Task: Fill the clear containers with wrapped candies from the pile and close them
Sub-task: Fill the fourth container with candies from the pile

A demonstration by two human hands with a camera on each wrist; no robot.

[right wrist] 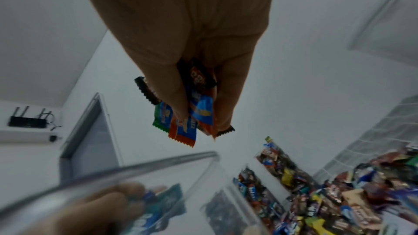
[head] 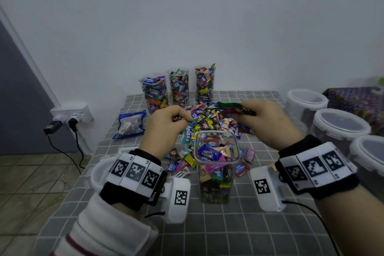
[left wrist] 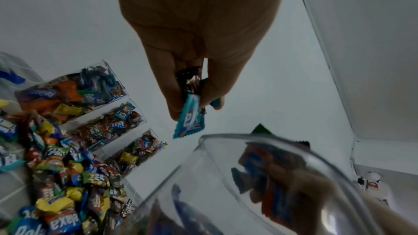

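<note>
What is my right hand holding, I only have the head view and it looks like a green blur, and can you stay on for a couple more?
Observer: The right hand pinches several wrapped candies: orange-and-blue ones, a green one and dark ones.
Operator: And the left, besides the teal wrapper?
Observer: The left hand also pinches a dark wrapper above the teal candy.
Operator: Anything off to the left of the table that I cannot see?
Observer: A black router with upright antennas sits on a white shelf beside the door frame.
</note>
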